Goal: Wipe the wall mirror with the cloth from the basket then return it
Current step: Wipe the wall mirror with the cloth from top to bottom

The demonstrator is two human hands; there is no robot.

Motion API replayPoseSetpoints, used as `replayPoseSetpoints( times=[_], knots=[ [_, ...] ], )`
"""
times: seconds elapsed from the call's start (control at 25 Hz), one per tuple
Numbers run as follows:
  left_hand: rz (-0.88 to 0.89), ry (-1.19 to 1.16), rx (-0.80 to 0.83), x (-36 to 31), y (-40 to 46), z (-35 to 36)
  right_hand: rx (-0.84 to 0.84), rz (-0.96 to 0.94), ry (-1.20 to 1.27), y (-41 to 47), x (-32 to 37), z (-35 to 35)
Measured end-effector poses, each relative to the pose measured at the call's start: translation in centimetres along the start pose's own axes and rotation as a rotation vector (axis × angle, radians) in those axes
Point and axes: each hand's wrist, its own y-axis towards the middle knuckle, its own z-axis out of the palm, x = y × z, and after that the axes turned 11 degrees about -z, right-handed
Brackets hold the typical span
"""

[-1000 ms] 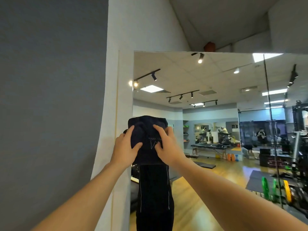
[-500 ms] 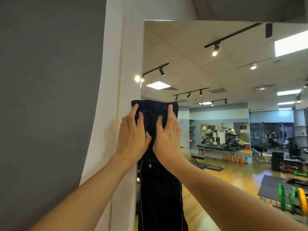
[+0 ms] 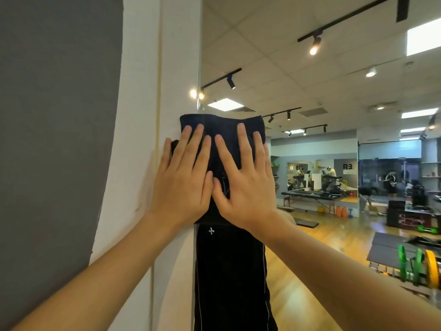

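Observation:
A dark navy cloth [image 3: 222, 126] is spread flat against the wall mirror [image 3: 322, 151] at its left edge. My left hand [image 3: 183, 182] presses on the cloth's left half with straight fingers, its outer fingers reaching over onto the white wall. My right hand [image 3: 243, 185] presses flat on the cloth's right half, fingers spread and pointing up. The two thumbs touch at the middle. The basket is out of view.
A white wall strip [image 3: 143, 163] and a grey wall [image 3: 52, 139] lie left of the mirror. The glass reflects my dark trousers [image 3: 229, 278] below the cloth, and a gym room with a bench, weight plates and people far behind.
Both hands went from bunching the cloth to lying flat on it, and the cloth has been spread out wider. The view has come closer to the mirror's left edge.

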Motion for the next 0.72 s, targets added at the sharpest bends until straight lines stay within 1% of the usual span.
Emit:
replayPoseSetpoints(
  times=[0.2,0.36,0.72],
  knots=[
    [0.038,-0.027,-0.068,0.2,2.5,0.4,-0.022,-0.011,-0.006,1.8,-1.0,0.4],
    [0.023,-0.084,-0.115,0.3,7.0,-0.1,-0.042,-0.013,-0.015,5.9,-2.5,0.0],
    [-0.001,-0.012,-0.064,1.2,20.1,-3.5,-0.058,0.004,-0.041,18.1,-7.2,-2.5]
  ],
)
